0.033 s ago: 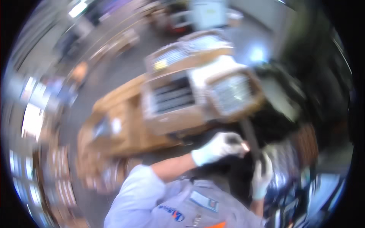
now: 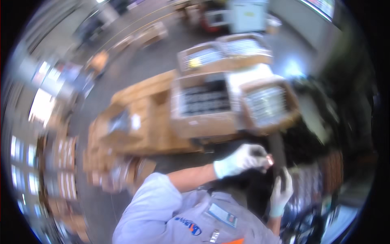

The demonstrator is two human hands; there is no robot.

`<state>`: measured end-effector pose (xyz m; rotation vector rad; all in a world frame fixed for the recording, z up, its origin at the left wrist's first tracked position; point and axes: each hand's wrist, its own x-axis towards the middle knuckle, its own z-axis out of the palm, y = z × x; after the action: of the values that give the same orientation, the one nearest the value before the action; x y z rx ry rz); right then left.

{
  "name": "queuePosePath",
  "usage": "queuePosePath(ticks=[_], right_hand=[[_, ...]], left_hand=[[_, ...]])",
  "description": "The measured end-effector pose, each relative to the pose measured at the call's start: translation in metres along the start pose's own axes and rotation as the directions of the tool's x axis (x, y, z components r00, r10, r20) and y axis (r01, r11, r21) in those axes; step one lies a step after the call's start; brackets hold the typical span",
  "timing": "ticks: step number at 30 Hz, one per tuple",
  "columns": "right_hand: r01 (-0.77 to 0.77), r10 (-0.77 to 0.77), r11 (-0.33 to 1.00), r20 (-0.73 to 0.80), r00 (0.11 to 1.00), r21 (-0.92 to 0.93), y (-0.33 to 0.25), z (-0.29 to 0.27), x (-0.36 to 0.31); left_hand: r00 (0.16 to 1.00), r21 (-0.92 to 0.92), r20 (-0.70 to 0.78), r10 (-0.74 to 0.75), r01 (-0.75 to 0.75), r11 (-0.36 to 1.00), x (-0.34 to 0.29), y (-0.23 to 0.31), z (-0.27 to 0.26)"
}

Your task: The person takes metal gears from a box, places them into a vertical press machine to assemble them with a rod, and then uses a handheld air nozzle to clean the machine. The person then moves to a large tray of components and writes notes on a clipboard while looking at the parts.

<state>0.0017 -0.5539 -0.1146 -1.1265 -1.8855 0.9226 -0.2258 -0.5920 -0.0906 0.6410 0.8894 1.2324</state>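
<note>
My left hand, gloved, pinches a small pinkish piece at its fingertips, just right of centre, near me. My right hand curls around a dark upright part, seemingly steadying it. Cardboard boxes lie beyond.

Two gloved hands in view, the left hand and the right hand, each in a pale glove; one small pinkish piece at the left hand's fingertips, too blurred to identify; three open cardboard boxes with dark or grey trays inside, a middle box, a right box and a far box; one low stack of flat cardboard to their left; one badge on the grey shirt; further boxes along the left edge, too smeared to count.
</note>
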Motion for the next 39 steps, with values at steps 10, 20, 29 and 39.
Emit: queuePosePath(ticks=[10,20,29,39], right_hand=[[0.421,-0.549,0.834,0.604,0.578,0.356,-0.165,0.278,-0.045],[0.100,-0.561,0.824,0.781,0.274,0.557,-0.284,0.462,-0.059],[0.234,-0.606,0.774,0.795,0.006,0.588,-0.341,0.610,-0.079],[0.834,-0.315,0.436,0.925,-0.210,0.338,-0.377,0.798,-0.151]], left_hand=[[0.597,-0.278,-0.789,0.146,-0.558,0.782,-0.340,0.003,-0.193],[-0.098,0.434,-0.901,0.423,-0.189,0.881,-0.547,0.065,-0.356],[-0.004,0.137,-0.913,0.408,0.939,0.317,-0.602,0.095,-0.488],[0.405,0.352,-0.881,0.245,0.906,-0.234,-0.606,0.026,-0.631]])
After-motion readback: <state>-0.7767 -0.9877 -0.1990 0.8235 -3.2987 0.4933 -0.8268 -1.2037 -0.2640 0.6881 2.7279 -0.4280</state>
